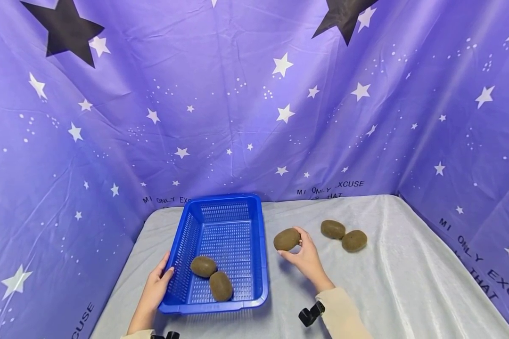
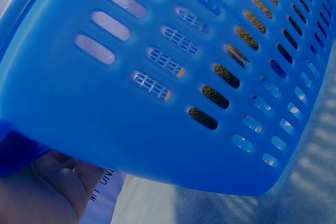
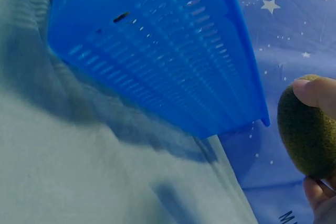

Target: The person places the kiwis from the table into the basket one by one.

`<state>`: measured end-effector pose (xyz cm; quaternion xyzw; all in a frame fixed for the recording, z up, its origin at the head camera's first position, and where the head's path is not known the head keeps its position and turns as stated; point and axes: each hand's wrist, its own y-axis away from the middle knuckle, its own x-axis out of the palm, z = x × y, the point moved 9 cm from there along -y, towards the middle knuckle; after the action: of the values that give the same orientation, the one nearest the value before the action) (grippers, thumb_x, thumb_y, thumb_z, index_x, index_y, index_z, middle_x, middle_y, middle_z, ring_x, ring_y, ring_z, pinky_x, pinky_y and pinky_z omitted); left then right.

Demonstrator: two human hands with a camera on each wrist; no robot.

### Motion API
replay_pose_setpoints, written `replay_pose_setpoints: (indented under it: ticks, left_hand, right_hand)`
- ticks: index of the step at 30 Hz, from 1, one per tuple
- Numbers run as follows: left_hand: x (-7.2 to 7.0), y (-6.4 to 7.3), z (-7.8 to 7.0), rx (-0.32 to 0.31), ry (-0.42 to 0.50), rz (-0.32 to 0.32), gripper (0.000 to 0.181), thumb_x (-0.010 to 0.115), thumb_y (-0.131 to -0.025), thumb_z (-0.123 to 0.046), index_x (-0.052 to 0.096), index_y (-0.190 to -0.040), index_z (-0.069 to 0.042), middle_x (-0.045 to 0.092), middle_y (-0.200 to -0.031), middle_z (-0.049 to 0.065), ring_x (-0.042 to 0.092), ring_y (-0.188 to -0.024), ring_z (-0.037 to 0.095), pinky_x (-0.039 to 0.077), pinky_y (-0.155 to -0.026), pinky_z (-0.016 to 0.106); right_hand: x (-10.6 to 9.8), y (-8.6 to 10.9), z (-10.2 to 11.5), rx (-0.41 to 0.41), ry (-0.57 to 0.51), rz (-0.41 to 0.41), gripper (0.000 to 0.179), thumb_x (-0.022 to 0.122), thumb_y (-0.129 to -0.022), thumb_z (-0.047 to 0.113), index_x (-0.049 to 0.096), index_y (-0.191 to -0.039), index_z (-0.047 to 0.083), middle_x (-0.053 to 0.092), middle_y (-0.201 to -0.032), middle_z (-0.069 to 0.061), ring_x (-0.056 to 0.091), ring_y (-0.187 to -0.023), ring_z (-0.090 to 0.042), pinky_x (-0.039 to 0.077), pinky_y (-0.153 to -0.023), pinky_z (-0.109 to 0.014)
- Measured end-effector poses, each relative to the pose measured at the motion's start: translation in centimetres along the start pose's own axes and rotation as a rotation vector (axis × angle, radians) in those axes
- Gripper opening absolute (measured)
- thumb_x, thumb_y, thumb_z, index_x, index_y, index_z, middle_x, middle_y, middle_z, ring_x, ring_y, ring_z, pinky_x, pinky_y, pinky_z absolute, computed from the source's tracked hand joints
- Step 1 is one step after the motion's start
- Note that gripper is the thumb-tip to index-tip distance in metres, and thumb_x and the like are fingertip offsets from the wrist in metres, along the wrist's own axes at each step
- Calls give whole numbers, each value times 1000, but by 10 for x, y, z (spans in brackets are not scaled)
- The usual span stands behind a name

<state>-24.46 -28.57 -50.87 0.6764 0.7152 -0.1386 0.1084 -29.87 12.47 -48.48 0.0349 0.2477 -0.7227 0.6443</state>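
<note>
A blue slotted basket (image 1: 259, 245) sits on the grey cloth with two brown kiwis (image 1: 203, 266) (image 1: 221, 286) lying in its near end. My left hand (image 1: 160, 280) grips the basket's left wall near the front; the left wrist view shows that wall (image 2: 157, 77) close up with my palm (image 2: 47, 187) beneath it. My right hand (image 1: 302, 247) pinches a third kiwi (image 1: 286, 239) just right of the basket, lifted a little off the cloth. The same kiwi (image 3: 307, 127) shows in the right wrist view, a fingertip (image 3: 315, 92) on it, beside the basket's right wall (image 3: 157, 51).
Two more kiwis (image 1: 332, 229) (image 1: 354, 240) lie touching on the cloth to the right of my right hand. A purple star-print backdrop (image 1: 254, 103) closes in the back and both sides. The grey cloth (image 1: 407, 282) spreads out at the right front.
</note>
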Motion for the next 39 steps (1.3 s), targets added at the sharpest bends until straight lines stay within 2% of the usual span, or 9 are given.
replay_pose_setpoints:
  ticks: [8,22,29,35,39]
  left_hand:
    - [0,-1,1,-2,-2,0,56,42,-99,-8,17,-146,9,17,-151,29,21,-134,43,27,-86,1]
    - [0,-1,2,-16,25,9,56,40,-100,-6,14,-147,8,15,-151,29,20,-136,42,27,-85,0]
    - [-1,0,3,-8,10,4,55,40,-99,-6,15,-146,9,16,-150,30,21,-134,43,28,-85,1]
    - [-1,-1,1,-9,2,-1,56,41,-100,-8,16,-147,8,17,-150,29,21,-135,43,28,-85,1]
    - [-1,0,1,-3,-17,-12,55,42,-99,-9,18,-147,7,20,-150,29,27,-134,35,28,-84,1]
  right_hand:
    - [10,0,11,-9,-33,46,81,86,-64,12,44,-132,-5,52,-125,-22,55,-106,-33,44,-91,-46]
    - [29,3,24,12,-74,147,83,85,-67,20,43,-136,1,48,-134,-18,49,-117,-31,41,-96,-46]
    - [37,5,34,-35,-71,185,83,84,-68,22,43,-137,-1,48,-134,-18,49,-117,-32,41,-96,-48]
    - [42,6,36,-22,-79,204,83,84,-69,24,43,-138,2,49,-135,-15,50,-116,-30,41,-96,-49]
    - [46,7,38,-21,-121,220,83,84,-69,21,42,-138,2,50,-134,-14,50,-116,-31,39,-96,-52]
